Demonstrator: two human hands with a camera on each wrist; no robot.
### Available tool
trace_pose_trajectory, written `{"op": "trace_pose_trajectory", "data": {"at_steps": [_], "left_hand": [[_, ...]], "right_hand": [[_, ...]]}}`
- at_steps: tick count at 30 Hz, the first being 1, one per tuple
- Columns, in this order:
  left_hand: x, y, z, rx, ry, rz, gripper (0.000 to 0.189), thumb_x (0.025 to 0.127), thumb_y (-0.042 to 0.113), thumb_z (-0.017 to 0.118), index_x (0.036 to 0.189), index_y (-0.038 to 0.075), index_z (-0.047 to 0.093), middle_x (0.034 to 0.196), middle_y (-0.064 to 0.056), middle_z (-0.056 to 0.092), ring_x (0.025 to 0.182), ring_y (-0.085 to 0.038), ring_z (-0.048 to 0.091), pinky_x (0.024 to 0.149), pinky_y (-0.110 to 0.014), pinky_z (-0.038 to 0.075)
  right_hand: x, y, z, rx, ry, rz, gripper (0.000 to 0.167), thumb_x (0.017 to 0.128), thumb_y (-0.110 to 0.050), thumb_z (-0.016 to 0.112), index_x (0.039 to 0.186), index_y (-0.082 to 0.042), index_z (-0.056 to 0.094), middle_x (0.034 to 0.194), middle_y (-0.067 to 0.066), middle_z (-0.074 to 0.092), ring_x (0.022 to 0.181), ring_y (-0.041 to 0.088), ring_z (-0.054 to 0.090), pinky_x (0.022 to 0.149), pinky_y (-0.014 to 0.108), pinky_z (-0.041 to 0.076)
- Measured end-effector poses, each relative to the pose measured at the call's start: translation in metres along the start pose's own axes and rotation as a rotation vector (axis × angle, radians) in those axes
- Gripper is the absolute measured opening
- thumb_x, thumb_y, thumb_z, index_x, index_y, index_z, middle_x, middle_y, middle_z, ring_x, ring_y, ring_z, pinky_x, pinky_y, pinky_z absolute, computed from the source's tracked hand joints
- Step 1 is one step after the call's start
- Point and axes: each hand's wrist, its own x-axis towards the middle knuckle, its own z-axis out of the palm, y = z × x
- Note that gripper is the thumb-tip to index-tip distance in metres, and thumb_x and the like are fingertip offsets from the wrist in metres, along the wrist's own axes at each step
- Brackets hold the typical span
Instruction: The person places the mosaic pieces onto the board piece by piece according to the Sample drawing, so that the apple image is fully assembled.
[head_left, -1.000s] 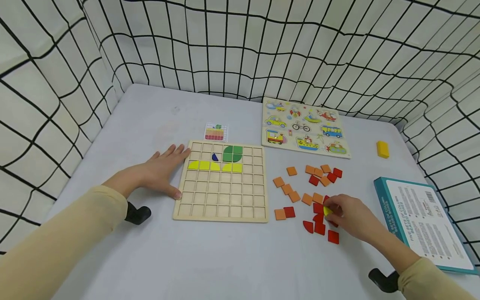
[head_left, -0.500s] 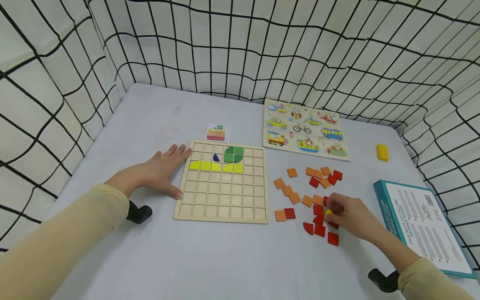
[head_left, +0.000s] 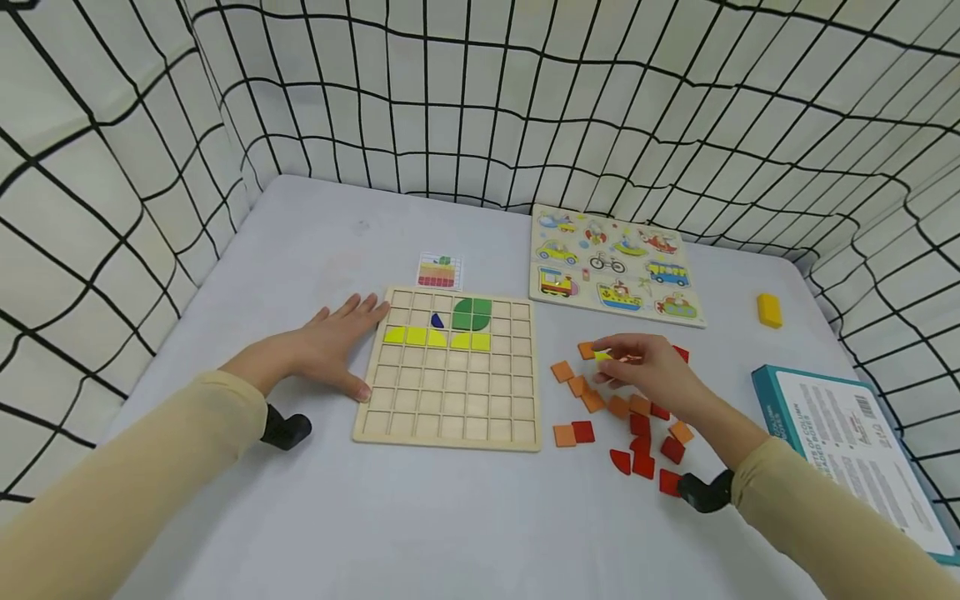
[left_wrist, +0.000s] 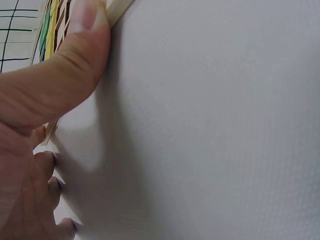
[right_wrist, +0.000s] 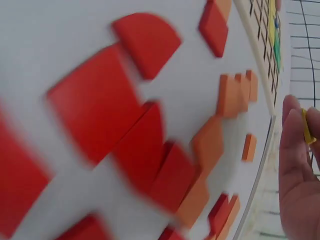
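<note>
My right hand (head_left: 660,375) pinches a small yellow tile (head_left: 602,356) between thumb and fingertips, above the loose tiles right of the board. The yellow tile (right_wrist: 307,128) shows as a thin edge in the right wrist view. A wooden grid board (head_left: 444,407) lies flat, bearing a row of yellow tiles (head_left: 416,336) with one bare cell in it, green tiles (head_left: 472,314) and a dark blue one (head_left: 437,320). My left hand (head_left: 326,348) rests with fingers spread at the board's left edge, the thumb (left_wrist: 82,60) against the rim.
Loose orange tiles (head_left: 562,372) and red tiles (head_left: 643,465) lie scattered right of the board. Behind it are a small pattern card (head_left: 439,272) and a vehicle puzzle (head_left: 617,267). A yellow block (head_left: 768,310) and a teal box (head_left: 855,450) lie at the right; black netting surrounds the table.
My right hand has lifted the yellow tile from among the red tiles and carried it left and away from me, uncovering red and orange tiles. The left hand stays at the board.
</note>
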Motion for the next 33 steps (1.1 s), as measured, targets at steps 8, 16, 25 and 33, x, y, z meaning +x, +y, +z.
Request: {"op": "trace_pose_trajectory", "data": {"at_steps": [8, 16, 25, 33], "left_hand": [[-0.008, -0.002, -0.001, -0.002, -0.001, -0.007, 0.133, 0.069, 0.046, 0.093, 0.164, 0.002, 0.009, 0.171, -0.026, 0.002, 0.158, -0.048, -0.004, 0.121, -0.074, 0.003], [-0.006, 0.002, -0.004, -0.014, -0.022, -0.009, 0.133, 0.071, 0.046, 0.092, 0.164, 0.004, 0.007, 0.172, -0.023, -0.001, 0.158, -0.045, -0.006, 0.123, -0.072, 0.001], [-0.003, 0.001, -0.002, -0.011, -0.023, -0.021, 0.134, 0.071, 0.046, 0.092, 0.165, 0.006, 0.005, 0.172, -0.021, -0.002, 0.159, -0.043, -0.008, 0.123, -0.070, 0.000], [-0.003, 0.001, -0.002, -0.008, -0.027, -0.024, 0.133, 0.071, 0.045, 0.092, 0.165, 0.005, 0.006, 0.172, -0.022, -0.002, 0.159, -0.043, -0.008, 0.123, -0.071, 0.001]], "right_hand": [[0.050, -0.030, 0.032, 0.055, -0.017, 0.029, 0.034, 0.101, -0.024, 0.066, 0.129, -0.005, 0.067, 0.114, 0.011, 0.075, 0.099, 0.024, 0.064, 0.080, 0.029, 0.051], [0.080, -0.060, 0.064, -0.118, -0.008, -0.008, 0.025, 0.097, -0.022, 0.071, 0.119, -0.010, 0.075, 0.109, 0.008, 0.074, 0.092, 0.021, 0.062, 0.074, 0.024, 0.052], [0.094, -0.075, 0.079, -0.273, -0.004, -0.027, 0.014, 0.093, -0.016, 0.076, 0.104, -0.007, 0.075, 0.096, 0.008, 0.070, 0.088, 0.021, 0.059, 0.073, 0.025, 0.049], [0.095, -0.078, 0.083, -0.349, -0.016, -0.082, 0.012, 0.094, -0.015, 0.074, 0.102, -0.007, 0.079, 0.097, 0.007, 0.075, 0.085, 0.019, 0.061, 0.074, 0.026, 0.051]]}}
